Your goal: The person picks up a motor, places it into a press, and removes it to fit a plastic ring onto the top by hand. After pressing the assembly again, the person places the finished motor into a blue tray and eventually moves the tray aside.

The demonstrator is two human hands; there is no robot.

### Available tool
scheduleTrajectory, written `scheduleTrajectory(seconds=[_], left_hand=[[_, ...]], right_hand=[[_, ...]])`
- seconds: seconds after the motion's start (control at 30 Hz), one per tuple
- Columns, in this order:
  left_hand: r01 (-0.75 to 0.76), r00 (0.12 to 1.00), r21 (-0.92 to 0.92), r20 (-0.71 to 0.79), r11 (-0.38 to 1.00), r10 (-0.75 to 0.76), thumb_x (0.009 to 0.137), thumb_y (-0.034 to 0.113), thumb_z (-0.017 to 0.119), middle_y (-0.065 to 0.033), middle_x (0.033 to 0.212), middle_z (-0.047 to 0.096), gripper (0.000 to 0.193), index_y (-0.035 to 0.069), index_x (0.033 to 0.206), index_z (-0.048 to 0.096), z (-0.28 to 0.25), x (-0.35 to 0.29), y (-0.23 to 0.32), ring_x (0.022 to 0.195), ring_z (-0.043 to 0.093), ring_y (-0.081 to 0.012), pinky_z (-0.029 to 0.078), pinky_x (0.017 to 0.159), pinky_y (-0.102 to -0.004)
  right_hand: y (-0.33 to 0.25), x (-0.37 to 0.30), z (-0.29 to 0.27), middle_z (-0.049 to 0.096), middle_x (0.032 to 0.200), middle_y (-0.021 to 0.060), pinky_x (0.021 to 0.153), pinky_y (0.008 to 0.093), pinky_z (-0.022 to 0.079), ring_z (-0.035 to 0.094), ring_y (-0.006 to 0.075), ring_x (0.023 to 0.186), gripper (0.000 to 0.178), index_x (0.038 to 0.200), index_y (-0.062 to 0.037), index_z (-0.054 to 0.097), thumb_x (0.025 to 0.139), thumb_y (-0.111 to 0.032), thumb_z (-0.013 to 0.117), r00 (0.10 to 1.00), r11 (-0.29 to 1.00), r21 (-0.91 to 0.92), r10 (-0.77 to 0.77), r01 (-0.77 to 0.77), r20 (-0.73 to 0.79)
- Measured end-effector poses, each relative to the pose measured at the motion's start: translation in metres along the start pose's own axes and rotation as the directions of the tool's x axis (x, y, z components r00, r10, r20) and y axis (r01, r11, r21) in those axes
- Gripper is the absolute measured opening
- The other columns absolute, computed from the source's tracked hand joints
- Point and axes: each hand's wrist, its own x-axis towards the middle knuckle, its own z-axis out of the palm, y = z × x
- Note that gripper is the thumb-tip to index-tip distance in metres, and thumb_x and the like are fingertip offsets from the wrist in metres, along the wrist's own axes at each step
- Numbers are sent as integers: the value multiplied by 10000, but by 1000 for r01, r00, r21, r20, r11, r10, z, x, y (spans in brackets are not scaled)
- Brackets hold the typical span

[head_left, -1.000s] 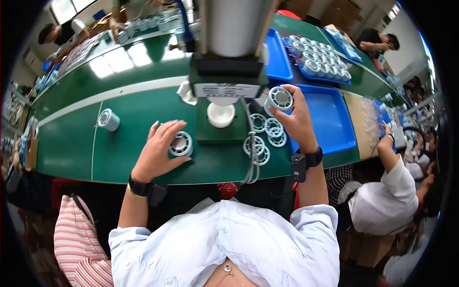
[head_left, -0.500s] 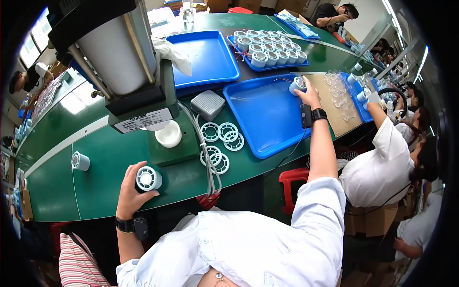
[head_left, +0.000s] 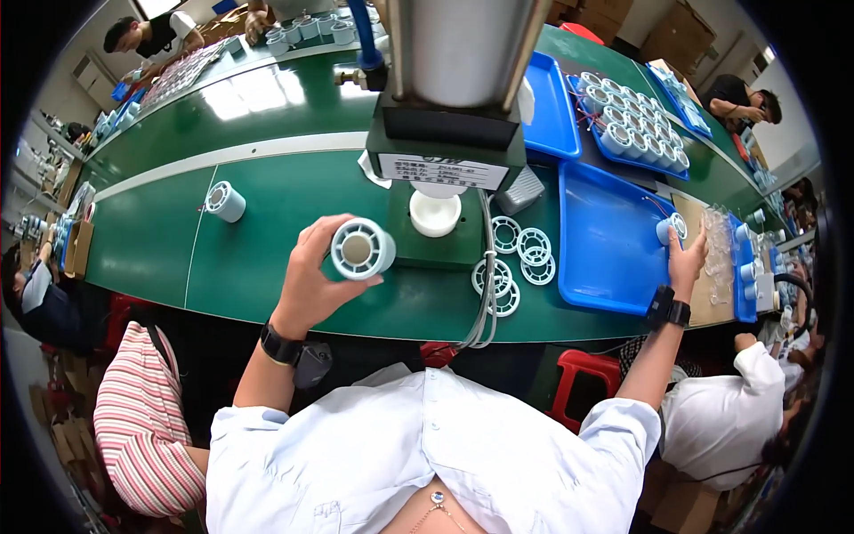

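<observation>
My left hand (head_left: 305, 289) grips a pale blue plastic cylinder (head_left: 363, 248), thumb and fingers around its sides. Its spoked, ring-shaped end faces up toward me. Left of the press (head_left: 449, 142), this hand is held over the table's front part. Out to the right, my right hand (head_left: 687, 260) is closed on a second pale blue cylinder (head_left: 669, 230) with thin wires, over the right edge of an otherwise bare blue tray (head_left: 609, 296). Under the press head sits a round white seat (head_left: 435, 214). Several loose spoked rings (head_left: 534, 240) lie between press and tray.
Another cylinder (head_left: 225, 203) lies on the green table to the left. Grey cables (head_left: 487, 307) hang over the front edge. Behind the tray stands a second tray packed with cylinders (head_left: 636, 125). Clear plastic parts (head_left: 716, 245) lie on cardboard at the right. Co-workers sit on both sides.
The view has swung left. My left hand has brought its cylinder up and closer to the press. My right hand still holds the wired cylinder by the tray's right side.
</observation>
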Motion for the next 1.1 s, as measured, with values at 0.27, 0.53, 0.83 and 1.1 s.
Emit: scheduleTrajectory(seconds=[0.27,0.53,0.83,1.1], left_hand=[[-83,996,12,39,997,82,639,199,873,-109,981,632,572,27,1116,608,51,73,9,849,605,-233,464,799,-348],[63,972,-107,233,992,-37,670,194,860,-86,927,594,549,21,1133,621,54,82,7,757,547,-187,462,685,-301],[103,980,-169,184,980,-72,685,177,850,-118,1134,546,593,16,1199,602,61,77,3,914,580,-216,494,818,-298],[-112,993,-65,-56,992,108,803,224,768,-147,1213,577,494,33,1224,594,20,60,-35,1127,549,-292,442,972,-368]], right_hand=[[-164,-133,-42,521,1359,134,1075,381,335,471,262,1245,521,1371,-47,483,901,-194,653,832,668,631,-551,395,62],[-169,-195,-22,570,1301,146,1027,386,387,557,271,1145,383,1256,-51,577,882,-116,630,751,781,469,-583,413,310],[-170,-188,-26,646,1171,161,952,392,459,609,296,1044,352,1208,-26,602,858,-55,627,789,667,525,-614,529,-15],[-155,-189,-21,621,1224,206,969,404,452,590,348,1109,426,1305,0,544,899,-121,583,839,863,355,-465,359,283]])
